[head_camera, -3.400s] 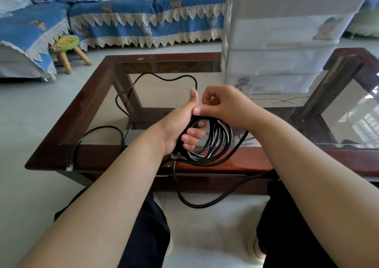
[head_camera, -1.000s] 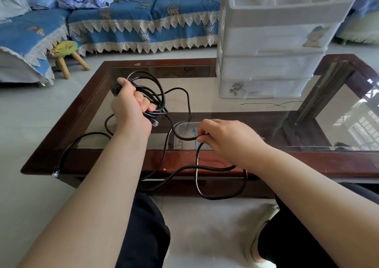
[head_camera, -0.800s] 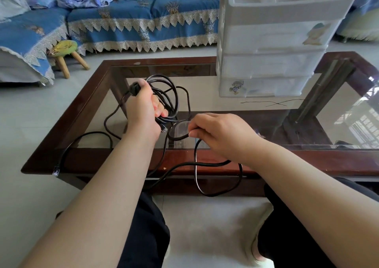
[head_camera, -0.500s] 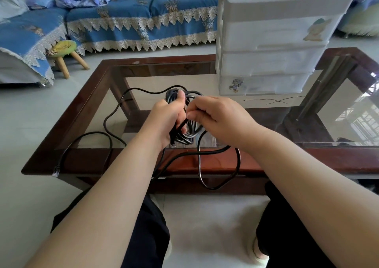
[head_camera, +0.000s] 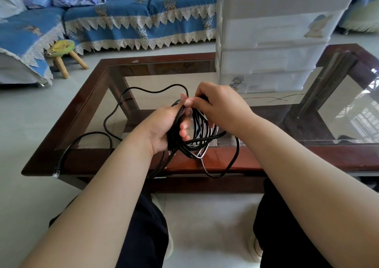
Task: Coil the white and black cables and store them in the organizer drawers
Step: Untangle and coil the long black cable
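Clamping the gathered loops of the black cable [head_camera: 196, 128] in my left hand [head_camera: 164, 128] above the table's near rail [head_camera: 287, 159] while my right hand [head_camera: 219, 107] pinches a strand on top, I judge it light, springy, best gripped where loops cross.

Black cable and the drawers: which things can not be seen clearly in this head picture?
- Black cable: the part gripped inside the left hand is hidden by the palm and fingers; the right hand covers the top of the coil.
- Loop count: strands overlap, too tangled to count.
- Organizer drawers: top cut off by the frame edge; contents blurred behind frosted plastic.
- White cable: not in view.
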`<state>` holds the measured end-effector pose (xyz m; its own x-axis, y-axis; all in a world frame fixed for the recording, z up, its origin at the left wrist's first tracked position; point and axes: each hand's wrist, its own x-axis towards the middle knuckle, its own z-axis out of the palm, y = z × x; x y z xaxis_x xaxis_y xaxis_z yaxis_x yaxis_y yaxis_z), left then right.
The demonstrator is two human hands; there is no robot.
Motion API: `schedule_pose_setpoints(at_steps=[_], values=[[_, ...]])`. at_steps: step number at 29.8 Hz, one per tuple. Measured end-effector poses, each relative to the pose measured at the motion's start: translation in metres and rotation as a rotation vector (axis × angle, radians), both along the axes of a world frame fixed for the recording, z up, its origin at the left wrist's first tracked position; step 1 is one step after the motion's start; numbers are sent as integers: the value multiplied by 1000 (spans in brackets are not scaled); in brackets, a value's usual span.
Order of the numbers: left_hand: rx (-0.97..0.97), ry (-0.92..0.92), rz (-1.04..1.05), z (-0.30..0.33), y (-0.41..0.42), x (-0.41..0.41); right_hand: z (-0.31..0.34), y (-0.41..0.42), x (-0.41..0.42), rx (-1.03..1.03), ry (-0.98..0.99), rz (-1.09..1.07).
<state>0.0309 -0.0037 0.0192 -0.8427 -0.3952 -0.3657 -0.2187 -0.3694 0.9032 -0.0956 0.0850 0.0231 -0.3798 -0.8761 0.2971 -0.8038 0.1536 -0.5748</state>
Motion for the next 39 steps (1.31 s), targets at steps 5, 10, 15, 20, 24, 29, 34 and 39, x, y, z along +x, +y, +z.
schedule_pose_setpoints(at_steps=[5,10,15,20,24,29,34,39], values=[[19,22,-63,2,-2,6,0,-2,-2,58,-23,6],[-33,-1,-104,2,-2,7,-4,-5,-2,116,31,-36],[25,-18,-177,3,-5,9,-1,-4,-3,133,65,-143],[40,31,-362,3,-4,14,1,-4,-13,66,-166,-2],[-14,71,-427,5,-3,18,3,0,-17,45,-389,119],[4,118,-424,7,-5,21,-1,-1,-15,-40,-223,131],[78,143,-400,4,-8,24,-1,5,-12,53,-361,117],[297,310,-261,3,-22,30,-6,20,-15,337,-707,309]])
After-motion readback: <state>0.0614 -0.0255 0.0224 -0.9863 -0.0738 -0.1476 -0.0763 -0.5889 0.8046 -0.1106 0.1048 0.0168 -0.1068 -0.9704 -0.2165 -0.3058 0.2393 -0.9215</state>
